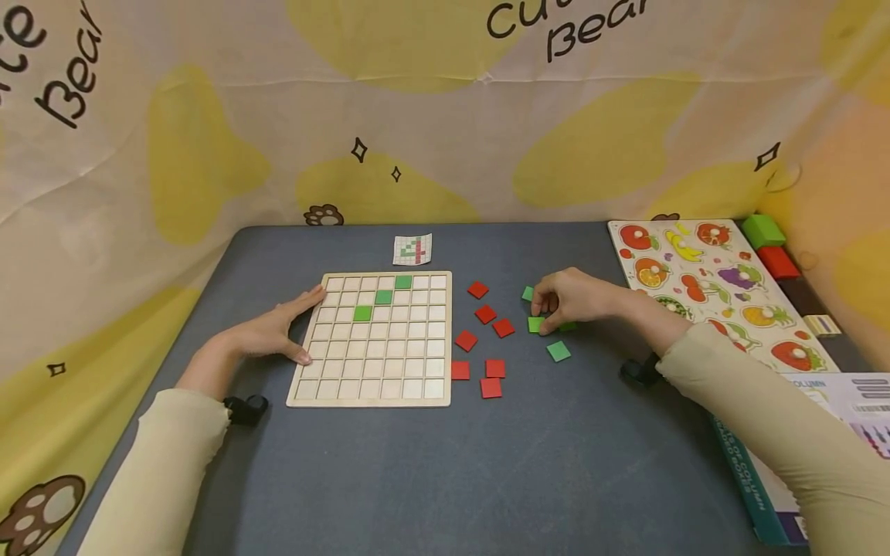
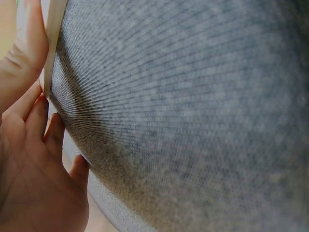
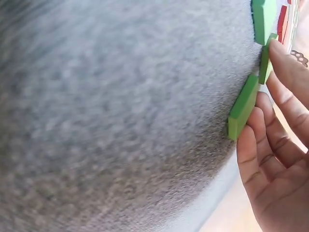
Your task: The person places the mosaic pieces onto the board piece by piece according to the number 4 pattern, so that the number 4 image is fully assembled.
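A wooden grid board lies on the grey table, with three green tiles set in a diagonal near its top. My left hand rests flat against the board's left edge, fingers straight. My right hand is curled over a small group of green tiles and pinches one green tile between thumb and fingers. In the right wrist view the fingertips touch that tile's edge, which is still on the table. Another green tile lies loose just in front of the hand.
Several red tiles are scattered between the board and my right hand. A small pattern card lies behind the board. A fruit peg puzzle and a printed box fill the table's right side. A fabric backdrop surrounds the table.
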Demonstrator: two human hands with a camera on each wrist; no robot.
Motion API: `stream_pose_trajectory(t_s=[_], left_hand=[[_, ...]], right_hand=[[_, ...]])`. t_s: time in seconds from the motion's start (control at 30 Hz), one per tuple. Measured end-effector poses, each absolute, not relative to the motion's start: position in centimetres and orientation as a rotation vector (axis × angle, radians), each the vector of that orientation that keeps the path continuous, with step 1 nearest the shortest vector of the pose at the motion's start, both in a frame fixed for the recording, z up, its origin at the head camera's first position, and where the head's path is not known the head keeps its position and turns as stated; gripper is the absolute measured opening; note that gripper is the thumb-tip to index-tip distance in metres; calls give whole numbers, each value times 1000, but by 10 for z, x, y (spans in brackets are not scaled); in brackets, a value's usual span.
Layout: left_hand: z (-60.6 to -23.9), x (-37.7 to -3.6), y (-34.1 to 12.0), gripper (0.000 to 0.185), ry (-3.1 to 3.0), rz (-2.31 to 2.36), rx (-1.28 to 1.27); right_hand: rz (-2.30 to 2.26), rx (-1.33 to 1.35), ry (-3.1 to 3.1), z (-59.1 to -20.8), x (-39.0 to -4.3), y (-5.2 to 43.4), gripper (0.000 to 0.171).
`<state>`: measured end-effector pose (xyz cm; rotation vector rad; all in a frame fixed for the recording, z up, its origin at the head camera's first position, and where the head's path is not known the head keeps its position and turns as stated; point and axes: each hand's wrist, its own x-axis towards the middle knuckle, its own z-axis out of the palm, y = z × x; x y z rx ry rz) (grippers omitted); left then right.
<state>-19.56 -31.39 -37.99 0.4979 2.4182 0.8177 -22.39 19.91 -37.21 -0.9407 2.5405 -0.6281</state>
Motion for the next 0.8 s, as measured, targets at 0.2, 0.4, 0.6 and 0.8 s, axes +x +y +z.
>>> stream_pose_trajectory(t_s=[0.2,0.4,0.6,0.8], left_hand=[[-379,-195,-316,124,2416,822,499],[-378,-194,-320,125,2413,830,493],[-378,-195,-319,125,2418,822,494],[-379,-195,-315,125,2422,802,500]], right_hand=[[-621,-928,2505,-366,-226,189,22],[-736,-933,2517,-351,-235,160,20],[-1020,-919,2562,-347,-242,97,18],[-1178,-867,2524,-353,-236,21,14]])
